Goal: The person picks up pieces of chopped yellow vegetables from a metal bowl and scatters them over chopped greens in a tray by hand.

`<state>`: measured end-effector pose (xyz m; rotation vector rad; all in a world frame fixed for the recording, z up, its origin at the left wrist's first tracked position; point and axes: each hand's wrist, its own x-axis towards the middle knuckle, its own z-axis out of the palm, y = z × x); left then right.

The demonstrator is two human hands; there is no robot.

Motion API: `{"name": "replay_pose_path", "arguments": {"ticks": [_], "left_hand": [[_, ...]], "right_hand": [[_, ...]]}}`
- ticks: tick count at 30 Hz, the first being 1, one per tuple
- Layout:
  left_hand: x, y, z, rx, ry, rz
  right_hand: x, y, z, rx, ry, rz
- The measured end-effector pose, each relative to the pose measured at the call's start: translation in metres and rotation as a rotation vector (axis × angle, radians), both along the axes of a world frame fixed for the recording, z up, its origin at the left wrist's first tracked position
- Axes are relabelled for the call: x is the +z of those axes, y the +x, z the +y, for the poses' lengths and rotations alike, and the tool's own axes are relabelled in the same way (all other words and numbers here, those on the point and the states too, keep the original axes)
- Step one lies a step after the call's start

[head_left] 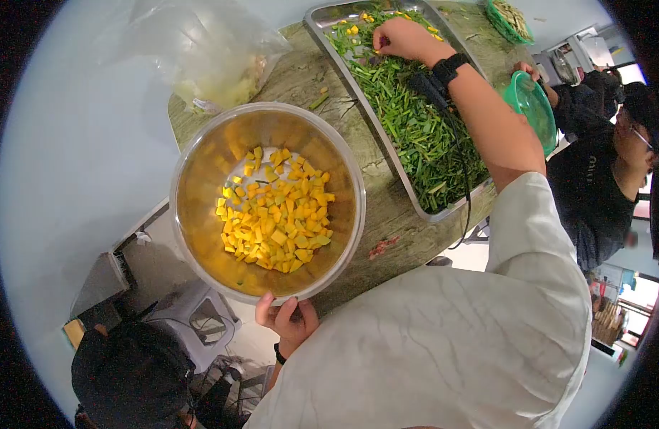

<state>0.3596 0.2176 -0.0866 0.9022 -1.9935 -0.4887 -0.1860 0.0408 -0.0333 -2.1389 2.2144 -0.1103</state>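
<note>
A large steel bowl holds yellow diced pieces that look like pumpkin. My left hand, at the bowl's near rim, grips the edge with its fingers. To the right lies a metal tray of chopped green stalks, with some yellow pieces at its far end. Over that end is my right hand, fingers pinched together; something small and dark reddish shows at the fingertips, too small to name. A black device with a cable is by my right wrist.
Beside the bowl, a clear plastic bag stands against the wall on the table. A green basket sits at the far corner. At right a person holds a green basin; another person's black cap shows lower left, near a stool.
</note>
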Motion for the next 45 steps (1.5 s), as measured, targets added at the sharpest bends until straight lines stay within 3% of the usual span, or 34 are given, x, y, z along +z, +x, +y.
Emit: {"name": "replay_pose_path", "arguments": {"ticks": [8,13,17,20,24,29,37,44,45], "left_hand": [[0.001,0.002,0.000,-0.011,0.007,-0.030],[0.000,0.010,0.004,0.006,0.002,-0.120],[-0.019,0.009,0.007,-0.021,0.048,0.034],[-0.013,0.006,0.006,0.010,0.020,-0.007],[-0.007,0.006,0.004,0.019,-0.003,-0.052],[-0.013,0.008,0.005,0.007,0.002,-0.035],[-0.009,0.006,0.005,0.031,0.007,-0.056],[-0.010,0.006,0.004,0.020,-0.011,-0.030],[-0.007,0.005,0.004,0.022,-0.018,-0.051]], "right_hand": [[0.018,-0.001,0.002,0.082,-0.230,-0.185],[0.106,0.129,0.037,0.125,-0.203,-0.561],[0.136,0.188,0.052,0.423,-0.032,-0.750],[0.108,0.145,0.012,0.168,-0.186,-0.785],[0.024,0.024,-0.049,0.000,-0.228,-0.194],[-0.026,-0.006,-0.052,-0.033,-0.171,-0.185],[-0.035,-0.026,-0.052,-0.064,-0.187,-0.312],[-0.025,-0.002,-0.052,-0.127,-0.506,0.148],[-0.027,-0.004,-0.055,-0.103,-0.406,0.035]]}}
